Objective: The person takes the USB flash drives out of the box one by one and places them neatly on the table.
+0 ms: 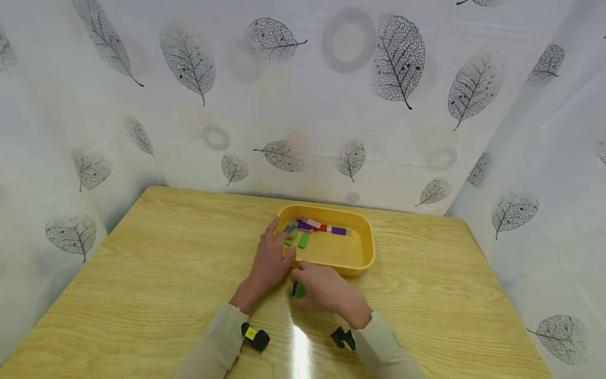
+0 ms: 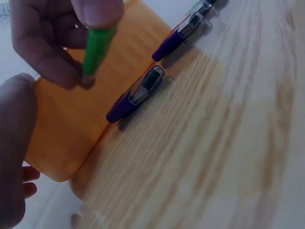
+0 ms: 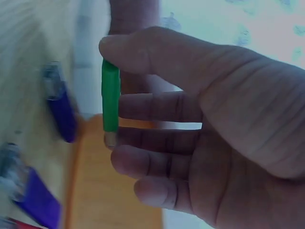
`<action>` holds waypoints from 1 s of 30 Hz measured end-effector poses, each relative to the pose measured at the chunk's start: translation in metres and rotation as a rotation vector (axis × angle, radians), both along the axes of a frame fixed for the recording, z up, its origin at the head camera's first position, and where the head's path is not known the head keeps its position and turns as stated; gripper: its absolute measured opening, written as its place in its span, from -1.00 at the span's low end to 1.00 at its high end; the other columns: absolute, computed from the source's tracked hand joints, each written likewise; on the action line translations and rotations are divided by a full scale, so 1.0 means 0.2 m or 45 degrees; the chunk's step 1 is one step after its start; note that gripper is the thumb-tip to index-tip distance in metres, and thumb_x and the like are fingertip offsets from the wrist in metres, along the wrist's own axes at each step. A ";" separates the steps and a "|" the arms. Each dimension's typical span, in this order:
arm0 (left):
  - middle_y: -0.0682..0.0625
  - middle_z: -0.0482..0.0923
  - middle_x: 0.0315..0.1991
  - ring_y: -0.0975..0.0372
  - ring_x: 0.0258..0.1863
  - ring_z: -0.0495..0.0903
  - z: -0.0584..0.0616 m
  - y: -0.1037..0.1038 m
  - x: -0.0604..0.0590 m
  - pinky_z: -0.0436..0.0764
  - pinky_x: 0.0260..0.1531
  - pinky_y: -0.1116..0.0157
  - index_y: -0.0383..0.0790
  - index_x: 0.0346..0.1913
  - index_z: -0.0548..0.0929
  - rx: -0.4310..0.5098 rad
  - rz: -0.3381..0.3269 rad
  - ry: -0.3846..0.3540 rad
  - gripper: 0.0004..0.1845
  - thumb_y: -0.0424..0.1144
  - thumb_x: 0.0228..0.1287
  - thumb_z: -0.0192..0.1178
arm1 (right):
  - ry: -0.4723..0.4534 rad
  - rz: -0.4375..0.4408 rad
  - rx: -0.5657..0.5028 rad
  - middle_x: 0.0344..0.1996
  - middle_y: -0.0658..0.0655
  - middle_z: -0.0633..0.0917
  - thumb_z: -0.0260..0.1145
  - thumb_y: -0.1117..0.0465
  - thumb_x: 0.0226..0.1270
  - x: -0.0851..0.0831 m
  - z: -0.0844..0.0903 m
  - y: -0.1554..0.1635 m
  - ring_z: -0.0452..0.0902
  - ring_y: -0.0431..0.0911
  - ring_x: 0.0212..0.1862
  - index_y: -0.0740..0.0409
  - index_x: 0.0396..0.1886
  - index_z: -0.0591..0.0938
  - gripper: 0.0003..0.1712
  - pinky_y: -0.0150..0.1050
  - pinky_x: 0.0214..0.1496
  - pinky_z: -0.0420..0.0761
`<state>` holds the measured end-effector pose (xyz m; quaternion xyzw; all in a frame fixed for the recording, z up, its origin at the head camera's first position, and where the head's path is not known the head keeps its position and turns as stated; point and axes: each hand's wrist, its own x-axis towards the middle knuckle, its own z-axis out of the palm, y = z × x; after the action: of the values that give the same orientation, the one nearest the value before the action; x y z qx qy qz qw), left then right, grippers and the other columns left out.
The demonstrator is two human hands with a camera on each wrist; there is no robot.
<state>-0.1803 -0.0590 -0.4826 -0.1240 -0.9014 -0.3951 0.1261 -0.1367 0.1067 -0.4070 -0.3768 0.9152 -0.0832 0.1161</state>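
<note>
In the right wrist view my right hand (image 3: 228, 105) pinches a green USB flash drive (image 3: 110, 95) between thumb and fingers, its metal-coloured end pointing away from the thumb. The head view has this hand (image 1: 329, 289) just in front of a yellow tray (image 1: 371, 247). My left hand (image 1: 271, 258) rests at the tray's front left corner, fingers along the rim. Beside the tray's wall (image 2: 66, 138), purple flash drives (image 2: 126, 105) with clear ends lie on the table. Inside the tray are green (image 1: 303, 240), pink (image 1: 313, 223), red and purple (image 1: 339, 231) flash drives.
The tray stands near the back edge of the wooden table (image 1: 426, 295). A white leaf-patterned curtain (image 1: 312, 116) hangs behind the table and along both sides. A black strap (image 1: 255, 337) shows at the left wrist, another (image 1: 343, 338) at the right.
</note>
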 end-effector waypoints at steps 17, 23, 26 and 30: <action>-0.26 0.00 0.54 -0.23 0.31 0.28 -0.01 0.00 -0.02 0.29 0.28 -0.17 -0.30 -0.08 0.63 -0.013 -0.002 0.051 -0.71 -0.15 0.33 0.10 | 0.022 0.051 0.019 -0.17 -0.08 0.50 0.42 0.05 0.20 -0.03 -0.14 -0.06 0.35 -0.28 -0.32 -0.01 -0.16 0.58 -0.72 -0.44 -0.29 0.45; -0.25 0.02 0.54 -0.22 0.31 0.29 -0.01 0.00 -0.01 0.30 0.27 -0.16 -0.28 -0.08 0.63 -0.023 0.005 0.050 -0.68 -0.11 0.33 0.05 | 0.017 0.044 0.027 -0.17 -0.10 0.49 0.42 -0.01 0.20 -0.03 -0.17 -0.07 0.35 -0.28 -0.33 -0.02 -0.17 0.57 -0.70 -0.45 -0.29 0.44; -0.25 0.02 0.53 -0.22 0.29 0.30 -0.01 0.00 0.00 0.31 0.26 -0.16 -0.28 -0.08 0.63 -0.019 0.007 0.052 -0.68 -0.11 0.33 0.05 | 0.020 0.037 0.029 -0.14 -0.09 0.50 0.43 -0.06 0.20 -0.03 -0.17 -0.08 0.36 -0.29 -0.32 -0.02 -0.14 0.58 -0.66 -0.45 -0.27 0.46; -0.25 0.03 0.53 -0.22 0.29 0.31 -0.01 0.00 0.00 0.32 0.26 -0.16 -0.29 -0.08 0.62 -0.013 0.008 0.057 -0.68 -0.11 0.33 0.06 | 0.018 0.030 0.028 -0.04 -0.07 0.52 0.43 -0.11 0.21 -0.02 -0.17 -0.08 0.39 -0.29 -0.25 -0.02 -0.04 0.58 -0.57 -0.42 -0.17 0.51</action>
<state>-0.1813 -0.0598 -0.4845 -0.1307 -0.9009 -0.3872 0.1466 -0.1415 0.0907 -0.4414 -0.3868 0.9124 -0.0690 0.1147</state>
